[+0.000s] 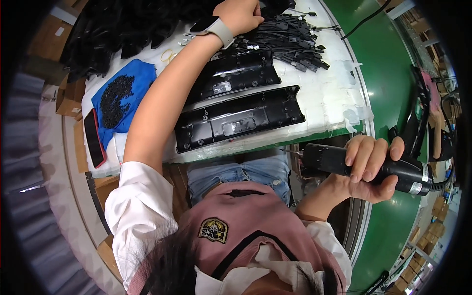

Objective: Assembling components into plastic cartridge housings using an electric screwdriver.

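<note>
My right hand (371, 169) is wrapped round a black corded electric screwdriver (324, 158), held beyond the table's near edge with its bit pointing left. My left arm stretches across the table, a watch with a pale strap on the wrist. At the far side my left hand (239, 15) has its fingers curled in beside a heap of short black cables with connectors (297, 42); whatever they hold is hidden. Below that arm lie two long black plastic shells, a nearer one (265, 115) and a farther one (246, 73), hollow side up with screw posts showing.
On the left, a blue cloth (141, 73) carries a pile of small black screws (115, 101). A red-edged phone (93, 140) lies beside it. Glossy black parts (113, 34) are heaped at the far left. A green conveyor-like surface (381, 98) runs along the right.
</note>
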{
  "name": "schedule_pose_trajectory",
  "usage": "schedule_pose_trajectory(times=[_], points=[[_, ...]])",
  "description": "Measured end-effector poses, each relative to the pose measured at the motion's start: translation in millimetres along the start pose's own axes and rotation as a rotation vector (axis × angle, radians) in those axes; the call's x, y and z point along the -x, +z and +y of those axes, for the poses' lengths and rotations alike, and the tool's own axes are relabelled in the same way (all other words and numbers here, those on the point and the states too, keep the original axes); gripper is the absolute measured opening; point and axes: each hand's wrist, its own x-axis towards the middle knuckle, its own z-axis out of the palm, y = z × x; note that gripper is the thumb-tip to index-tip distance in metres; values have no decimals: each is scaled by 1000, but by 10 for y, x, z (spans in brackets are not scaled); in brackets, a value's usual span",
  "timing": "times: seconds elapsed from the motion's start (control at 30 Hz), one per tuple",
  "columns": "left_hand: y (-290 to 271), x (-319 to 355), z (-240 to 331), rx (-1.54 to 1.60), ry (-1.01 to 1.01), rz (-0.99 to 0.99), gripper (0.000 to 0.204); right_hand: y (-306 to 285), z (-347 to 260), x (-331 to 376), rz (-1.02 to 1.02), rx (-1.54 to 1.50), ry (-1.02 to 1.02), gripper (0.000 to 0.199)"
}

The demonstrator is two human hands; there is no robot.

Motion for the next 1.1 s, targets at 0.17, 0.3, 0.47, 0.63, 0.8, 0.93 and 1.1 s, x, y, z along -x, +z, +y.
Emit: schedule_pose_trajectory(times=[0.17,0.3,0.47,0.63,0.8,0.93,1.1], points=[[-366,272,334,91,271,412,13,55,-47,16,3,21,-10,39],[-787,552,455,799,129,382,5,24,-39,-12,0,24,0,39],[-1081,1139,319,910,-26,165,13,-18,0,-78,-51,31,-12,39],[-520,1818,435,691,-166,-165,7,30,75,-149,-70,52,-18,41],[-139,1983,372,562,-44,-125,8,122,145,-172,-98,85,9,42],[-100,2036,395,348,-6,-149,11,237,247,-164,-124,147,-1,43],[-156,2008,407,238,9,-218,12,351,411,-194,-254,202,-12,41]])
